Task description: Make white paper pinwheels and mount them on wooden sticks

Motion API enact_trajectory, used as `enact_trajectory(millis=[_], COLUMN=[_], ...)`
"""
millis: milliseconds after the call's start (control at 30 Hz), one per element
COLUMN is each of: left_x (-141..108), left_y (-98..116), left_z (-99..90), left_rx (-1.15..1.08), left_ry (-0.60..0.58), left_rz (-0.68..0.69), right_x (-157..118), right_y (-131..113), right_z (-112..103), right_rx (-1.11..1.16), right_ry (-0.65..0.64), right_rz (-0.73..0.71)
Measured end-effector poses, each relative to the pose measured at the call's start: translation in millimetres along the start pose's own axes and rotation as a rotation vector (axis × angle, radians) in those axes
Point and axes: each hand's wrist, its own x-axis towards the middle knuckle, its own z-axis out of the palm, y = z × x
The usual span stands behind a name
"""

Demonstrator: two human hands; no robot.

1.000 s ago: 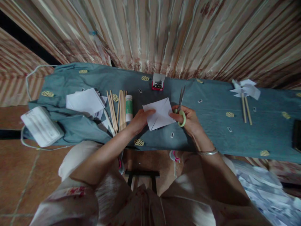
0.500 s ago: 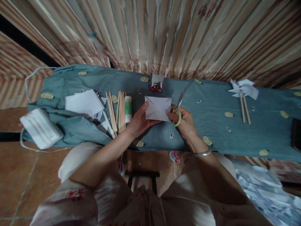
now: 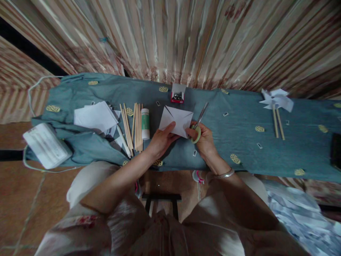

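A white sheet of paper [image 3: 178, 119] with slits running in from its corners is held above the cloth. My left hand [image 3: 163, 141] pinches its lower left edge, thumb on top and fingers beneath. My right hand [image 3: 204, 140] has the scissors [image 3: 199, 125] with pale green handles in it, the blades pointing up and away from me. The right thumb also rests on the paper's lower right corner. Beyond the paper stands a small open red box [image 3: 177, 96] with shiny metal pieces inside.
Left of my hands are a green-and-white glue stick [image 3: 145, 123], several wooden sticks [image 3: 137, 126], a pile of white paper [image 3: 93, 116] and a white power strip [image 3: 48, 145]. Paper pinwheels [image 3: 277, 100] on sticks lie at the right. A patterned teal cloth [image 3: 239, 121] covers the table.
The paper has turned slightly and shifted left. My left thumb lies farther in on it. My right hand with the scissors has moved a little left.
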Motion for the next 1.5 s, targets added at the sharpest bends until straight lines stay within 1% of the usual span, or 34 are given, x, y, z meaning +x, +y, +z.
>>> enact_trajectory(millis=[100, 300, 400, 500, 567, 633, 700, 800, 933, 1100, 1167, 1300, 1500], left_x=[4, 8, 10, 12, 13, 15, 16, 17, 17, 17, 17, 15, 13], left_y=[-2, -4, -1, 6, 12, 17, 23, 29, 34, 34, 33, 32, 29], left_z=[-1.7, -7.1, -9.4, -10.6, -10.5, -10.0, -9.5, -9.1, -8.6, -8.1, -8.0, -6.2, -4.2], left_rx=[-0.026, -0.014, 0.017, 0.05, 0.074, 0.092, 0.093, 0.082, 0.107, 0.129, 0.143, 0.151, 0.157], left_ry=[0.041, 0.04, 0.039, 0.067, 0.091, 0.105, 0.122, 0.141, 0.127, 0.115, 0.128, 0.133, 0.118], left_rz=[0.022, 0.052, 0.061, 0.093, 0.118, 0.144, 0.179, 0.236, 0.247, 0.194, 0.185, 0.198, 0.206], right_x=[-1, -5, -7, -9, -10, -12, -15, -20, -23, -22, -22, -22, -22], right_y=[0, -5, -7, -8, -10, -12, -14, -16, -14, -13, -15, -16, -12], right_z=[3, 8, 7, 5, 2, 0, -3, -6, -8, -7, -7, -6, -5], right_rx=[0.026, 0.002, -0.025, -0.056, -0.097, -0.156, -0.216, -0.272, -0.313, -0.31, -0.326, -0.319, -0.257], right_ry=[0.009, -0.025, -0.051, -0.094, -0.153, -0.248, -0.363, -0.501, -0.623, -0.643, -0.639, -0.626, -0.599], right_rz=[0.012, 0.02, 0.02, 0.016, 0.017, 0.044, 0.099, 0.177, 0.246, 0.239, 0.224, 0.221, 0.258])
